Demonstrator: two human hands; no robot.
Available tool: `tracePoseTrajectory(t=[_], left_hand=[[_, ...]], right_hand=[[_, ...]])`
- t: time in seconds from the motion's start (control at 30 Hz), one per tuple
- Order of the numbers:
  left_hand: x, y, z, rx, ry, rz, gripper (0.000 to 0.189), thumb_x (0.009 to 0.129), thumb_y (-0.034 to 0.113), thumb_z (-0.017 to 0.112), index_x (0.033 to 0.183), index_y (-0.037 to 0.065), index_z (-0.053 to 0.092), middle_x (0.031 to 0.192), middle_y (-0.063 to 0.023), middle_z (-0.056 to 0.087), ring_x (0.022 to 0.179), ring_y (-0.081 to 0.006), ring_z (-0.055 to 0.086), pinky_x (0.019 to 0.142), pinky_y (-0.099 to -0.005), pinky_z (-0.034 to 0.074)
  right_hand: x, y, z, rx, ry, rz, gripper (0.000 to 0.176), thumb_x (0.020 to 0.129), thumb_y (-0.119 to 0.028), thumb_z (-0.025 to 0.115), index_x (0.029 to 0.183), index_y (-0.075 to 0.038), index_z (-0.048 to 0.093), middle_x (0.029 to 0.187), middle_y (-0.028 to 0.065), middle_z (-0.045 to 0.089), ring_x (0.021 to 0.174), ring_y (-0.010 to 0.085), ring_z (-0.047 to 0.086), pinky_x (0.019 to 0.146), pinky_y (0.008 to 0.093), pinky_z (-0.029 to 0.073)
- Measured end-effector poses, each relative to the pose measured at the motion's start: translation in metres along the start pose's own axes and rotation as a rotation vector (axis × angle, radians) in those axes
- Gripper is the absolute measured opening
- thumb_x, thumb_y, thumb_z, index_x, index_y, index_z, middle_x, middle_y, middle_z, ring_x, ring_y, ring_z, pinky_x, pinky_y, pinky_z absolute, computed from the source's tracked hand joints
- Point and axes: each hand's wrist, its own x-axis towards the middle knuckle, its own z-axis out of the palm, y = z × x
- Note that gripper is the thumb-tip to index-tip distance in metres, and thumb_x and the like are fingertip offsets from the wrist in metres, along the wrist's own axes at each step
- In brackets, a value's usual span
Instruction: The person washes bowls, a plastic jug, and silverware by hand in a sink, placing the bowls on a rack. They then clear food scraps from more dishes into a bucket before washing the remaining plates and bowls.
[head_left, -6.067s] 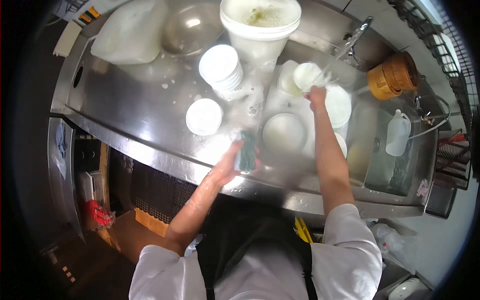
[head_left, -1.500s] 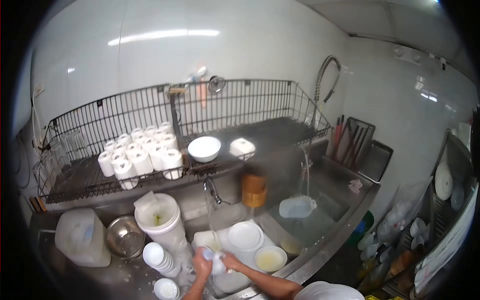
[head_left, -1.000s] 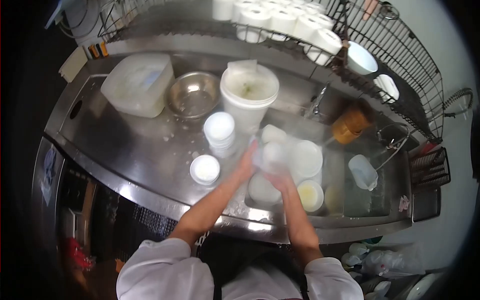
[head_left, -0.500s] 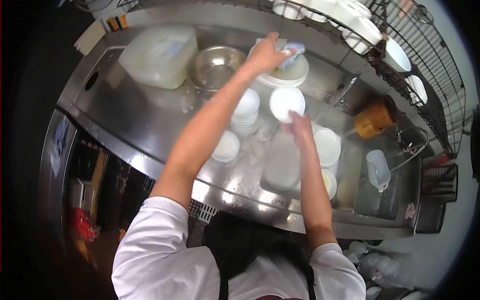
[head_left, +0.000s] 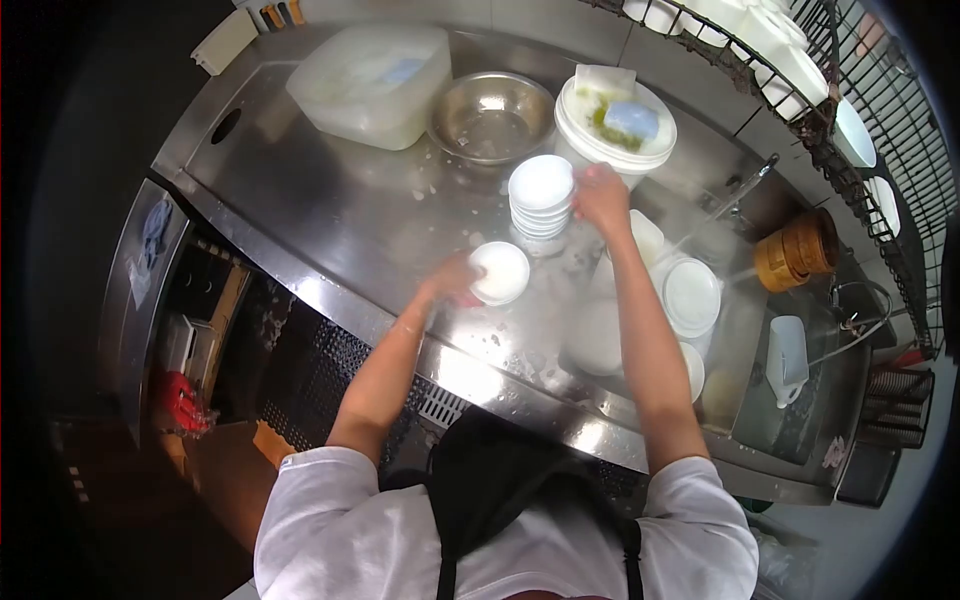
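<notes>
My left hand [head_left: 452, 278] is at the left rim of a white bowl [head_left: 500, 273] near the counter's front, its fingers closed on the rim and partly blurred. Beyond it stands a stack of small white bowls [head_left: 541, 190]. At the stack's right side is my right hand [head_left: 602, 196], with fingers bent against the upper bowls. Behind the stack, a blue cloth [head_left: 631, 119] lies on a round white lid [head_left: 655, 148] with green smears.
A steel bowl [head_left: 492, 118] and a cloudy plastic tub [head_left: 372, 85] stand at the back. To the right are a sink [head_left: 750, 400], a running tap [head_left: 745, 187], white dishes [head_left: 691, 297] and brown containers [head_left: 795, 255]. A wire rack [head_left: 790, 137] hangs above.
My left hand has left the blue cloth and come down to the front bowl. My right hand has moved to the stack; the bowl it held is no longer separate. The view has shifted.
</notes>
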Motion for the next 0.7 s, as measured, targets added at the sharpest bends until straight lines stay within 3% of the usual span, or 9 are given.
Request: tracePoseTrajectory(t=[0.07,0.13,0.2,0.27,0.3,0.37,0.43,0.53,0.7], left_hand=[[-0.003,0.0,0.004,-0.035,0.013,0.017,0.036,0.082,0.016,0.056,0.111,-0.004,0.055,0.096,-0.0208,0.063,0.063,-0.0286,0.067,0.041,-0.0334,0.053],[-0.003,-0.003,0.008,-0.066,0.001,0.031,0.039,0.083,0.014,0.055,0.116,-0.004,0.05,0.096,-0.021,0.062,0.064,-0.0282,0.067,0.043,-0.0332,0.054],[0.004,-0.016,0.014,-0.084,-0.043,0.032,0.047,0.085,0.014,0.054,0.127,-0.003,0.041,0.098,-0.0205,0.062,0.064,-0.0268,0.067,0.047,-0.0324,0.057],[0.007,-0.031,0.02,-0.155,-0.066,0.115,0.044,0.085,0.014,0.055,0.123,-0.005,0.045,0.098,-0.0195,0.062,0.063,-0.0264,0.066,0.048,-0.0328,0.057],[0.011,-0.034,0.021,-0.188,-0.079,0.16,0.043,0.085,0.015,0.055,0.121,-0.005,0.047,0.099,-0.019,0.062,0.063,-0.0263,0.066,0.048,-0.0329,0.057],[0.017,-0.038,0.002,0.186,0.017,0.523,0.039,0.085,0.015,0.056,0.117,-0.007,0.05,0.097,-0.0179,0.062,0.064,-0.0256,0.065,0.049,-0.0328,0.058],[0.008,-0.009,-0.01,0.473,0.051,0.671,0.038,0.085,0.016,0.056,0.113,-0.008,0.053,0.095,-0.017,0.063,0.066,-0.0247,0.065,0.05,-0.0324,0.057],[-0.045,0.121,-0.021,0.21,0.143,0.354,0.037,0.085,0.017,0.055,0.109,-0.01,0.054,0.088,-0.0168,0.065,0.064,-0.0236,0.065,0.05,-0.0313,0.057],[-0.006,0.177,-0.034,0.06,0.061,0.289,0.034,0.083,0.017,0.057,0.103,-0.01,0.056,0.078,-0.0164,0.065,0.059,-0.0223,0.065,0.047,-0.0306,0.055]], right_hand=[[-0.031,0.021,-0.011,0.027,0.041,-0.033,0.019,0.079,-0.015,0.059,0.086,0.002,0.055,0.068,0.0121,0.062,0.059,0.0214,0.062,0.059,0.0359,0.05],[-0.071,0.066,0.005,-0.184,-0.198,-0.232,0.036,0.074,-0.014,0.064,0.103,0.002,0.051,0.094,0.0182,0.058,0.088,0.0266,0.058,0.079,0.037,0.046],[-0.117,0.092,0.025,-0.117,-0.507,-0.391,0.064,0.069,-0.013,0.07,0.125,0.002,0.041,0.12,0.0242,0.049,0.114,0.0335,0.047,0.097,0.0386,0.038],[-0.151,0.063,0.032,-0.334,-0.414,-0.249,0.089,0.065,-0.014,0.073,0.137,0.002,0.023,0.127,0.0272,0.041,0.119,0.0396,0.04,0.101,0.0407,0.034],[-0.151,0.062,0.034,-0.311,-0.395,-0.301,0.09,0.064,-0.014,0.074,0.136,0.002,0.022,0.127,0.0276,0.042,0.119,0.0403,0.04,0.101,0.0417,0.034],[-0.147,0.061,0.034,-0.267,-0.352,-0.408,0.092,0.063,-0.015,0.075,0.136,0.003,0.022,0.126,0.0284,0.042,0.119,0.0417,0.04,0.1,0.0438,0.034],[-0.142,0.021,0.02,-0.325,-0.259,-0.449,0.093,0.063,-0.018,0.076,0.135,0.005,0.023,0.128,0.0282,0.041,0.119,0.0412,0.04,0.101,0.0443,0.033],[-0.107,-0.017,0.005,-0.372,-0.111,-0.607,0.092,0.063,-0.021,0.077,0.133,0.007,0.025,0.128,0.0277,0.041,0.118,0.0407,0.04,0.1,0.0445,0.033],[-0.034,-0.01,0.005,-0.356,-0.044,-0.58,0.094,0.06,-0.025,0.079,0.132,0.007,0.029,0.13,0.0267,0.04,0.119,0.0398,0.039,0.101,0.0438,0.032]])
